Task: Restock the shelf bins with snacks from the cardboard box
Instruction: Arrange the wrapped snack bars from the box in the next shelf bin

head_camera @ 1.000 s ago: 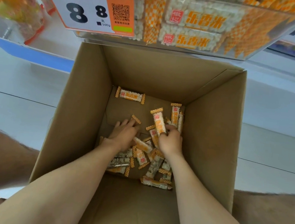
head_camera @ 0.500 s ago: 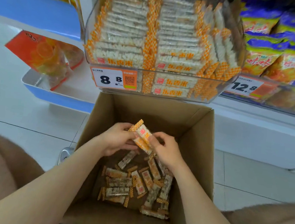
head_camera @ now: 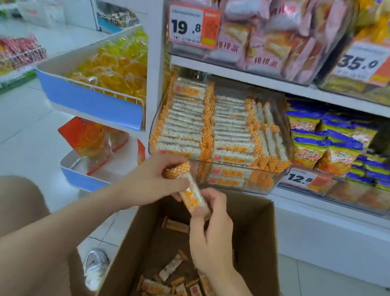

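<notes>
- Seen against half a second ago: looking higher up the shelving, with two more tiers in sight, and both hands raised from inside the cardboard box (head_camera: 256, 240) to its far rim, just in front of the shelf bin (head_camera: 235, 167).
- Gripping the upper checked end of a snack bar (head_camera: 191, 194) with the left hand (head_camera: 151, 181), with fingers and thumb curled round it.
- Pinching the lower end of the same bar with the right hand (head_camera: 210, 235), with fingertips closed on the wrapper.
- Held in the air over the far edge of the box, just below the clear front wall of the bin; impossible to tell whether touching either.
- Slim and oblong, in a clear wrapper over a pale puffed filling, with an orange label panel at the middle and an orange-and-white checked crimp at the end.
- Slanted, with the long axis from upper left to lower right, checked end up by the left hand, other end hidden in the right hand.
- Down on the box floor: loose bars (head_camera: 179, 294) of the same kind, lying every way.
- Up in the bin: like bars stacked in neat rows.
- Farther right: a 12.8 price tag (head_camera: 300, 178) and blue-and-yellow packets (head_camera: 330, 148).
</notes>
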`<state>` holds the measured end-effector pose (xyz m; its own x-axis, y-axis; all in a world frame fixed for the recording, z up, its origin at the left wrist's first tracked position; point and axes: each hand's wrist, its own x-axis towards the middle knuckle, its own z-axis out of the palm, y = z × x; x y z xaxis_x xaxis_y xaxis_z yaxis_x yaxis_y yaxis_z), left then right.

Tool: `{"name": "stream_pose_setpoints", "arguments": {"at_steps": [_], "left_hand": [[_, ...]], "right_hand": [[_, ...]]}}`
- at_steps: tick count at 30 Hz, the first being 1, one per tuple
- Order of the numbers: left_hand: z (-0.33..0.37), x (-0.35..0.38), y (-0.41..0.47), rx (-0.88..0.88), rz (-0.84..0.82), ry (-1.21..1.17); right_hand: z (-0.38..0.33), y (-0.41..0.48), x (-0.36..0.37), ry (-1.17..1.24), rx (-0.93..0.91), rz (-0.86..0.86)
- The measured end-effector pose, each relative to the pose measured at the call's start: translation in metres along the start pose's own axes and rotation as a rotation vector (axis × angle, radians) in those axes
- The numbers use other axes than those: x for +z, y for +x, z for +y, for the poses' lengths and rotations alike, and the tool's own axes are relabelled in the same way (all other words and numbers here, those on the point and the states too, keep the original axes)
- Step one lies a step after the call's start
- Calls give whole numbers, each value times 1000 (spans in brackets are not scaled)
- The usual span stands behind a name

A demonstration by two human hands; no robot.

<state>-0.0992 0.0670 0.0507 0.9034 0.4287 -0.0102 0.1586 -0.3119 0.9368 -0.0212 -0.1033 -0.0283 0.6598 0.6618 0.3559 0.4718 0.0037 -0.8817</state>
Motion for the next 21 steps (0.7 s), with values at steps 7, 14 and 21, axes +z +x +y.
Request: {"name": "stream_pose_setpoints", "arguments": {"at_steps": [7,14,21], "left_hand": [[26,-40,22,374,534,240],[15,-52,73,-76,431,561],[19,-56,88,-117,497,717]], "right_hand": [[-53,71,-12,-219,-121,164],[-57,194,-5,-818,-187,-19],[-44,273,32,-1114,-127,-137]]}}
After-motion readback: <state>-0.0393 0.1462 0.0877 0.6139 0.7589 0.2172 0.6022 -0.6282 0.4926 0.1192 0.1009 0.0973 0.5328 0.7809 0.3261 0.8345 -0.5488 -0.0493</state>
